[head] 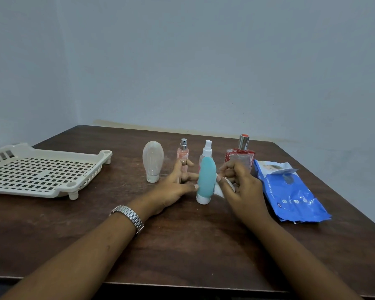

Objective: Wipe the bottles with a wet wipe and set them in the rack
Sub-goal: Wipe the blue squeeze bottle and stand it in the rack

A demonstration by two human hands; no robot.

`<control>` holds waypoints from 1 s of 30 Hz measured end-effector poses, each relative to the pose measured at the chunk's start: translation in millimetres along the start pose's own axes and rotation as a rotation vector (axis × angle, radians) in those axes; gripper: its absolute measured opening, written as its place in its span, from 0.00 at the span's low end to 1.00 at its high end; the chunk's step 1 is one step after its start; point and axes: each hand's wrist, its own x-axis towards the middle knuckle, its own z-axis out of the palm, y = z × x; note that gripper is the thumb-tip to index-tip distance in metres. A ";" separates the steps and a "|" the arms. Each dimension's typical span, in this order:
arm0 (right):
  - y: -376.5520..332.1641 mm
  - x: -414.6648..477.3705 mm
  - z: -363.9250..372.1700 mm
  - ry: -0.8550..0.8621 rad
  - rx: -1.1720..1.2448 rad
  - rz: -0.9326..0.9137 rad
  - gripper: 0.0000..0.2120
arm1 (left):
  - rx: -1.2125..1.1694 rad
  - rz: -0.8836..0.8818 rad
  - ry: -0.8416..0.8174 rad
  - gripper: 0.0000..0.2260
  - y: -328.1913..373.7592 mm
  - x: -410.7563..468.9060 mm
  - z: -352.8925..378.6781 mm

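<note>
The teal bottle [207,178] stands cap-down at the middle of the tabletop [182,245], with the left hand [173,189] released, fingers spread, its thumb tip touching the bottle's left side. The right hand [240,187] grasps a white wet wipe [218,190] in curled fingers against the bottle's right side. The rack [52,192] lies well apart to the left, and the blue wipe pack [294,191] to the right.
</note>
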 end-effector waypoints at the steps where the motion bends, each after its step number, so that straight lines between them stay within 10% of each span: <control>1: -1.1 0.0 0.2 -0.002 0.007 -0.001 0.10 | 0.000 0.008 0.012 0.19 -0.3 0.0 0.5; 8: -4.2 0.1 1.3 0.000 0.074 0.038 0.10 | -0.157 0.063 0.060 0.08 1.5 0.4 1.7; 14: -5.2 -0.3 2.2 -0.016 0.064 0.033 0.11 | -0.108 0.103 0.003 0.40 3.2 -1.3 5.1; 26: -13.5 -4.5 7.7 -0.204 0.149 -0.014 0.15 | -0.525 0.036 0.157 0.37 8.8 0.1 15.7; 30: -16.5 -4.4 6.8 -0.186 0.167 -0.009 0.14 | -0.552 -0.072 0.218 0.50 2.9 8.2 10.4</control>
